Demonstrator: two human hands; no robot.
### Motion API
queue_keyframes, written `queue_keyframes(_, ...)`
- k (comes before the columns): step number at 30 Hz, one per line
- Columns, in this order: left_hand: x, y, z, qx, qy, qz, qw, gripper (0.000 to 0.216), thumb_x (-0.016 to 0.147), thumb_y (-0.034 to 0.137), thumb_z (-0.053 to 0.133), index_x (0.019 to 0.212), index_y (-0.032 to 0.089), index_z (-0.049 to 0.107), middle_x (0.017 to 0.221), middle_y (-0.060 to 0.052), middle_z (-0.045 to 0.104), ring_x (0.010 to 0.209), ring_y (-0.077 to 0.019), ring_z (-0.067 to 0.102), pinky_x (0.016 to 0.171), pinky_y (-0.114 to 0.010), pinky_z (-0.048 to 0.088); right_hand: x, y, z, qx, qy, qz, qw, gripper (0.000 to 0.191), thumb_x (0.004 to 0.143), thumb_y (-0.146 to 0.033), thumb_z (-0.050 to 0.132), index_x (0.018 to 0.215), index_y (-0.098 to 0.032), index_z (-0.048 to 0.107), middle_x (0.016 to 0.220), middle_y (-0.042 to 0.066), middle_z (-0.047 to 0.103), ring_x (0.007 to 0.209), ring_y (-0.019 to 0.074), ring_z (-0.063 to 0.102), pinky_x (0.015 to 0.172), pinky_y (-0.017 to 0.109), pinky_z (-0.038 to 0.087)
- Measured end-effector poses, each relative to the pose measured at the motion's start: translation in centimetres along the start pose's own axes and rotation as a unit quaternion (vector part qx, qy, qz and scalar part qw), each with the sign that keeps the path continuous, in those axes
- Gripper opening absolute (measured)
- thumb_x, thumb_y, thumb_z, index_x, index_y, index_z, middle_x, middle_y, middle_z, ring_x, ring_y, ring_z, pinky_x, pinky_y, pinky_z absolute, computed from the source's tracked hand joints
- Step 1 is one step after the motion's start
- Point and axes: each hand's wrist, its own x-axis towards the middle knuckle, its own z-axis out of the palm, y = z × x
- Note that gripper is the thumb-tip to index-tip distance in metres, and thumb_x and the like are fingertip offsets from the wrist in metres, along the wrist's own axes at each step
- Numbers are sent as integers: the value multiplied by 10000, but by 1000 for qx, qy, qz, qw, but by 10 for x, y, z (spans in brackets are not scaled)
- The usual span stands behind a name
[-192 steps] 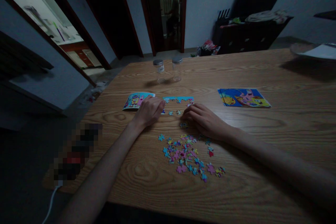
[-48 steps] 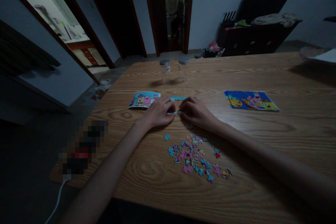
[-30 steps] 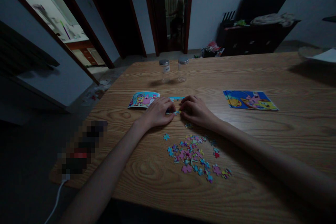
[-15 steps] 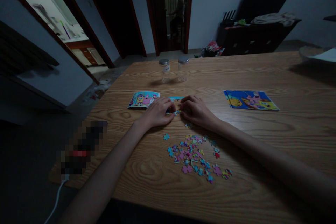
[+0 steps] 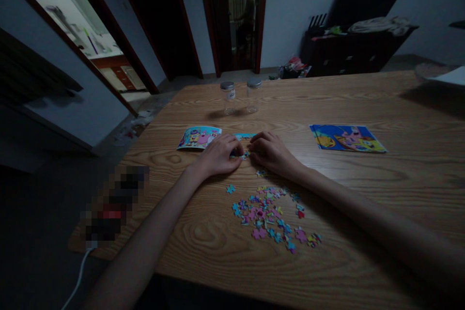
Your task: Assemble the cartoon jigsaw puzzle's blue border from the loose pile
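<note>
My left hand (image 5: pixel 221 156) and my right hand (image 5: pixel 273 153) rest close together on the wooden table, fingers curled and fingertips low. Between them show small joined jigsaw pieces (image 5: pixel 244 155), which the fingers of both hands grip at the edges; the exact grip is partly hidden. Behind the fingertips a blue strip of jigsaw (image 5: pixel 245 135) lies flat. A curved cartoon picture card (image 5: pixel 194 138) sits just beyond my left hand. Nearer to me spread many loose jigsaw pieces (image 5: pixel 259 213), pink, blue and yellow. One blue piece (image 5: pixel 230 189) lies apart, and another piece (image 5: pixel 261 173) is beside my right wrist.
Two clear jars with metal lids, the left one (image 5: pixel 228 98) and the right one (image 5: pixel 253 95), stand at the back. A cartoon picture sheet (image 5: pixel 348 139) lies to the right. A blurred-out object with a white cable (image 5: pixel 80 271) is at the left edge. A person (image 5: pixel 247 14) sits beyond a doorway.
Both hands keep almost the same place and pose, fingers still curled at the joined pieces. The view has shifted very slightly; the loose pieces have not moved.
</note>
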Motion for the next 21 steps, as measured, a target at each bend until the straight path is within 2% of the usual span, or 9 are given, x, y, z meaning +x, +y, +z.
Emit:
queue_keyframes(7, 0, 1, -3, 0, -5, -9, 1000, 102, 868, 239, 712, 948, 204, 658, 1013, -58, 688, 990, -253, 635, 919, -414, 491, 0, -3, -1, -11, -14, 24, 1000, 62, 971, -219, 600, 1016, -216, 641, 1092, 119, 670, 1060, 300, 602, 943, 494, 475)
queue_keyframes(21, 0, 1, -4, 19, -7, -15, 1000, 91, 872, 249, 716, 921, 207, 652, 992, -56, 673, 982, -251, 627, 901, -396, 486, 2, -5, 3, -25, -17, 14, 999, 58, 994, -267, 623, 1017, -219, 644, 1105, 116, 667, 1059, 300, 590, 928, 487, 465)
